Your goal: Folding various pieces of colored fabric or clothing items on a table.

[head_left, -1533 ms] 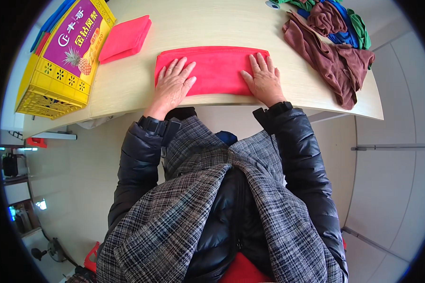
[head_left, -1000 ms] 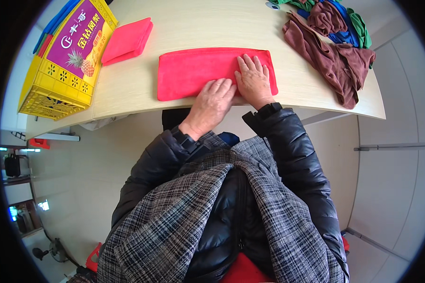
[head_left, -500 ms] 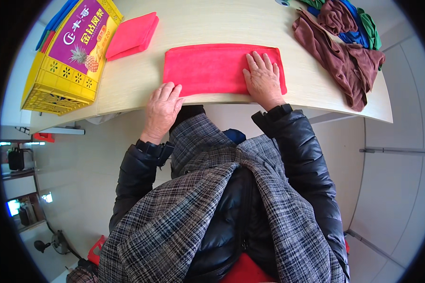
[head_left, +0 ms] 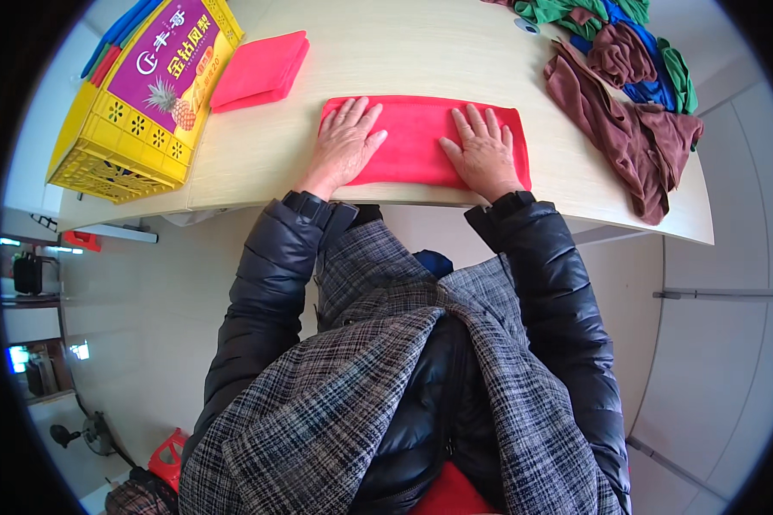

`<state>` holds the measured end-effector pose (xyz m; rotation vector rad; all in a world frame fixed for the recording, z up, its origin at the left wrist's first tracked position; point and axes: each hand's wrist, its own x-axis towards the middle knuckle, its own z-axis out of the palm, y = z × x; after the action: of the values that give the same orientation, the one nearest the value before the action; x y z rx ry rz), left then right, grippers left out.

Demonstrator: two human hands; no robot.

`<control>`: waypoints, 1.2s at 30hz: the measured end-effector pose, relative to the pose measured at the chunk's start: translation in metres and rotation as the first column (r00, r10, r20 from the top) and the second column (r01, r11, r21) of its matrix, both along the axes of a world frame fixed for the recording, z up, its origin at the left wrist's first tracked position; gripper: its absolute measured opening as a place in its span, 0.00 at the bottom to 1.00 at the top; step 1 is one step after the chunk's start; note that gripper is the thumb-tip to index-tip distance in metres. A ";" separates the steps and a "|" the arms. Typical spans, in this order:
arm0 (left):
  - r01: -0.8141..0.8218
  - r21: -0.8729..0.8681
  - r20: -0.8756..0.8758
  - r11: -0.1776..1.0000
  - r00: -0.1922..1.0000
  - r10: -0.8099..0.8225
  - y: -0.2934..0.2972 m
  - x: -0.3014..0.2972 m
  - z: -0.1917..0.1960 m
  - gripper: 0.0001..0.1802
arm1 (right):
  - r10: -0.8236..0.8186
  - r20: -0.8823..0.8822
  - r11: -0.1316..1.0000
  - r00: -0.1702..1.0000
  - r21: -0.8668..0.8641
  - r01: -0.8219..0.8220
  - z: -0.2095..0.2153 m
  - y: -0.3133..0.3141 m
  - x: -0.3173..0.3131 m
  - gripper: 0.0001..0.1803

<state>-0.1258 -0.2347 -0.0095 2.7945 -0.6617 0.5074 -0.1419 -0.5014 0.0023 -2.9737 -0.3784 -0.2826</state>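
A red cloth (head_left: 414, 142), folded into a long rectangle, lies along the front edge of the table. My left hand (head_left: 349, 142) rests flat on its left end, fingers spread and pointing away from me. On the right part of the same cloth my right hand (head_left: 486, 154) is pressed flat, its fingers apart. Neither hand grips anything. Farther left on the table sits a smaller folded red cloth (head_left: 260, 71), apart from both hands.
A yellow plastic crate (head_left: 116, 167) holding coloured cloths stands at the table's left. Loose brown cloths (head_left: 627, 137), with blue and green cloths (head_left: 677, 77), are heaped at the right, one hanging toward the front edge. The pale wooden table (head_left: 386, 51) ends close before me.
My left hand has moved up from the cloth's near left corner onto its left end and spread flat. My right hand stays on the cloth. The whole view has shifted slightly.
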 end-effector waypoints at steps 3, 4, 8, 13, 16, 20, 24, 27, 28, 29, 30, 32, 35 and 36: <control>-0.048 0.002 -0.067 0.999 0.997 0.048 0.009 0.002 0.001 0.36 | -0.043 0.081 0.999 0.996 -0.001 0.043 -0.001 -0.020 0.007 0.38; -0.083 -0.001 -0.087 0.997 0.993 0.082 0.013 0.001 0.001 0.35 | -0.043 0.081 0.999 0.996 -0.002 0.043 -0.001 -0.024 0.006 0.38; -0.183 0.029 -0.129 0.983 0.974 0.185 0.016 -0.006 0.007 0.35 | -0.117 0.028 0.993 0.993 0.030 0.117 -0.002 -0.033 0.001 0.37; -0.181 0.114 -0.009 0.977 0.983 0.183 -0.002 -0.030 0.025 0.34 | -0.119 0.084 0.993 0.989 -0.008 0.120 0.009 -0.025 -0.002 0.36; -0.115 0.104 0.022 0.988 0.993 0.113 -0.033 -0.047 0.021 0.32 | -0.074 0.110 0.997 0.991 -0.018 0.077 0.013 0.005 -0.019 0.34; -0.053 0.045 0.013 0.998 0.999 0.052 -0.057 -0.051 0.011 0.29 | -0.007 0.172 1.000 0.985 0.026 0.003 0.009 0.052 -0.034 0.31; -0.098 0.023 0.025 0.995 0.995 0.098 -0.057 -0.055 0.007 0.28 | 0.006 0.162 0.998 0.987 0.068 -0.017 0.001 0.049 -0.043 0.29; -0.148 0.025 0.014 0.989 0.989 0.148 -0.042 -0.056 0.009 0.27 | -0.009 0.190 0.997 0.982 0.080 -0.006 -0.003 0.027 -0.048 0.29; -0.164 0.024 0.016 0.986 0.986 0.163 -0.036 -0.056 0.008 0.27 | -0.031 0.193 0.997 0.981 0.077 0.017 -0.003 0.018 -0.050 0.29; -0.178 0.025 0.019 0.984 0.984 0.177 -0.030 -0.055 0.007 0.27 | -0.056 0.197 0.996 0.979 0.076 0.042 -0.004 0.008 -0.051 0.29; -0.192 0.026 0.022 0.981 0.981 0.191 -0.024 -0.055 0.006 0.27 | -0.080 0.200 0.995 0.976 0.074 0.066 -0.004 -0.001 -0.052 0.29; -0.204 0.021 0.024 0.979 0.979 0.204 -0.012 -0.054 0.004 0.27 | -0.113 0.206 0.993 0.972 0.055 0.104 -0.006 -0.019 -0.054 0.28; -0.225 0.010 0.033 0.974 0.974 0.224 0.000 -0.053 0.001 0.27 | -0.183 0.223 0.983 0.958 0.019 0.183 -0.008 -0.048 -0.056 0.28; -0.242 0.017 0.023 0.970 0.970 0.241 0.004 -0.053 0.001 0.26 | -0.216 0.204 0.976 0.955 0.006 0.219 -0.008 -0.058 -0.058 0.28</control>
<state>-0.1791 -0.2304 -0.0087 2.9083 -0.3312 0.5771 -0.1999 -0.5594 -0.0059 -3.0124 -0.0706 -0.6134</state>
